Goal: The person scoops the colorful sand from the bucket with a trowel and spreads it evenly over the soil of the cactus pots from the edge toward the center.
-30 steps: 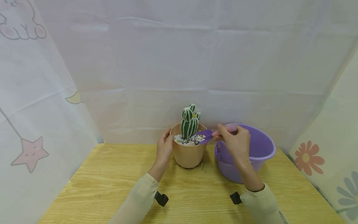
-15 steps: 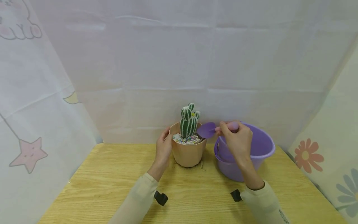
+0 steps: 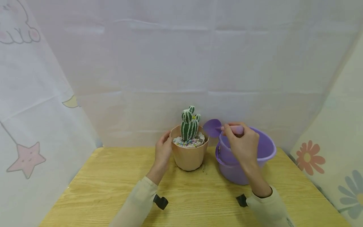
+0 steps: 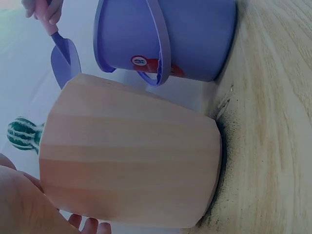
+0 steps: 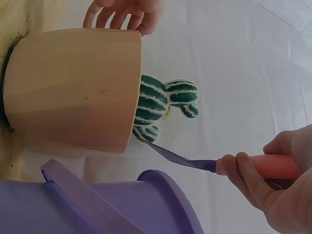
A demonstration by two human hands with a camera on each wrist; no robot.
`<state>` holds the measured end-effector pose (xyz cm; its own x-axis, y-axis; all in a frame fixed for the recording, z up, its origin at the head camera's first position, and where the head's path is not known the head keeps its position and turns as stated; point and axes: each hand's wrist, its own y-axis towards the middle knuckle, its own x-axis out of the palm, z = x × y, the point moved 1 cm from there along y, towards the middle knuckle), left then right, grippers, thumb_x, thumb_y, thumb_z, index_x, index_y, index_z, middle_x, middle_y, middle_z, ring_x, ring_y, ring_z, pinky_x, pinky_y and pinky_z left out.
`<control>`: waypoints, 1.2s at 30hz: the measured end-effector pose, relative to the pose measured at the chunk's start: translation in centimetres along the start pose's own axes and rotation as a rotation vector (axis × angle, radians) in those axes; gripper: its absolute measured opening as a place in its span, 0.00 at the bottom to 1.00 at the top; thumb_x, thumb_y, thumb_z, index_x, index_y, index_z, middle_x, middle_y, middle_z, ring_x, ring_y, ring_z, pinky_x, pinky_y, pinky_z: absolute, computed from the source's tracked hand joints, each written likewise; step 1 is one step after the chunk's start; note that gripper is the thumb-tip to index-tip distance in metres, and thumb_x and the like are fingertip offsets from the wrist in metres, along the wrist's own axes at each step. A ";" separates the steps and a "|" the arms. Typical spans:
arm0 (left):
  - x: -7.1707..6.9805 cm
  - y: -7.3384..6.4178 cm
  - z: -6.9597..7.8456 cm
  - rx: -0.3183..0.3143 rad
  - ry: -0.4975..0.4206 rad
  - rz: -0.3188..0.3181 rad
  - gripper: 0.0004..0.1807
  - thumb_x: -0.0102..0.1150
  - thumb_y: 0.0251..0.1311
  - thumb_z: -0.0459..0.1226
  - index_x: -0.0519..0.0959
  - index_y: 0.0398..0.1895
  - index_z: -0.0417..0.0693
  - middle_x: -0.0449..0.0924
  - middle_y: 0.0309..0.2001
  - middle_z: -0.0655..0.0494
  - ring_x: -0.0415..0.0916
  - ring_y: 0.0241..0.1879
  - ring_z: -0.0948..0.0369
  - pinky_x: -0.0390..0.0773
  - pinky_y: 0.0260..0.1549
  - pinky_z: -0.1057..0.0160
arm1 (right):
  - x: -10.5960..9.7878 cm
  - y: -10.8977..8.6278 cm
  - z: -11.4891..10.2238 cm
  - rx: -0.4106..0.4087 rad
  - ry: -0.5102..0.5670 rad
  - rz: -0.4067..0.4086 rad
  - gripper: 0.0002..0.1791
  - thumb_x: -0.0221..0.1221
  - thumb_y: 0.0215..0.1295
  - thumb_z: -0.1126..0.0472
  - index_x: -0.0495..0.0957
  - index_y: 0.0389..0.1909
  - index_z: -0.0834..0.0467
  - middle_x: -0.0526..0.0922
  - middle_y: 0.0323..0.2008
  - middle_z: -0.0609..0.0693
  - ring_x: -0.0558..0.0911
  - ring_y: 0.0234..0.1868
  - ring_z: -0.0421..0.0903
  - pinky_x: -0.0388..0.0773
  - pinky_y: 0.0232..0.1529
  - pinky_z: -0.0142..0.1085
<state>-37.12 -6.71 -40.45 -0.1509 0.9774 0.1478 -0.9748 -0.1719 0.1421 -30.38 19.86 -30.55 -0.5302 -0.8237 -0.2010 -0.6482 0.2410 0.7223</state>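
A peach flowerpot (image 3: pixel 189 157) stands on the table with a green, white-striped cactus (image 3: pixel 189 129) in it. White and coloured pebbles (image 3: pixel 189 142) cover the soil around the stem. My left hand (image 3: pixel 163 150) grips the pot's left side by the rim; its fingertips show along the pot in the left wrist view. My right hand (image 3: pixel 244 142) holds a small trowel by its pink handle (image 5: pixel 273 165). The purple trowel blade (image 3: pixel 212 128) is raised above the pot's right rim, between pot and bucket in the head view.
A purple bucket (image 3: pixel 235 175) with its handle hanging down stands right of the pot, under my right forearm. Dark crumbs (image 4: pixel 223 146) lie around the pot's base on the wooden table (image 3: pixel 119 176). A pale printed cloth (image 3: pixel 147 69) hangs behind and at both sides.
The trowel blade has lifted off the pebbles and moved up and right, out past the rim, turning its face toward the head camera. My left hand stays on the pot.
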 end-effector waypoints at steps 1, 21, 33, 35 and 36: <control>0.0 -0.1 0.2 -0.001 0.003 0.006 0.25 0.47 0.78 0.40 0.67 0.74 0.45 0.65 0.72 0.51 0.60 0.71 0.53 0.66 0.67 0.51 | -0.2 0.0 -0.1 -0.008 -0.003 0.005 0.09 0.67 0.68 0.56 0.88 0.37 0.58 0.88 0.27 0.44 0.86 0.25 0.40 0.80 0.20 0.27; 3.5 -4.4 3.9 0.529 0.233 0.067 0.14 0.52 0.72 0.29 0.82 0.55 0.41 0.82 0.55 0.52 0.76 0.55 0.53 0.74 0.52 0.46 | -6.2 -0.8 1.5 0.030 -0.127 0.052 0.09 0.65 0.69 0.55 0.87 0.39 0.57 0.88 0.27 0.46 0.85 0.27 0.37 0.77 0.23 0.24; 10.1 -8.6 1.8 0.412 0.275 -0.263 0.19 0.53 0.68 0.29 0.78 0.60 0.48 0.82 0.47 0.57 0.81 0.41 0.61 0.82 0.42 0.61 | -10.8 -0.1 5.3 -0.062 -0.272 -0.090 0.09 0.67 0.67 0.58 0.87 0.40 0.60 0.88 0.31 0.54 0.82 0.27 0.33 0.77 0.24 0.22; 10.9 -8.7 1.4 0.345 0.289 -0.278 0.19 0.55 0.67 0.32 0.78 0.61 0.47 0.83 0.45 0.56 0.81 0.37 0.63 0.82 0.37 0.63 | -11.4 0.3 5.8 -0.054 -0.321 -0.151 0.09 0.66 0.68 0.56 0.87 0.40 0.58 0.87 0.32 0.52 0.83 0.28 0.37 0.78 0.25 0.25; 11.3 -8.7 1.3 0.303 0.279 -0.285 0.19 0.56 0.67 0.32 0.78 0.60 0.45 0.83 0.44 0.55 0.81 0.36 0.63 0.82 0.35 0.63 | -11.7 0.5 6.0 -0.048 -0.344 -0.187 0.09 0.66 0.68 0.55 0.86 0.40 0.58 0.87 0.32 0.52 0.83 0.29 0.40 0.78 0.25 0.27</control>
<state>-30.09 5.68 -38.76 0.0358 0.9793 -0.1993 -0.8983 0.1189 0.4229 -27.76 32.66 -31.81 -0.5627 -0.6292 -0.5362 -0.7292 0.0721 0.6805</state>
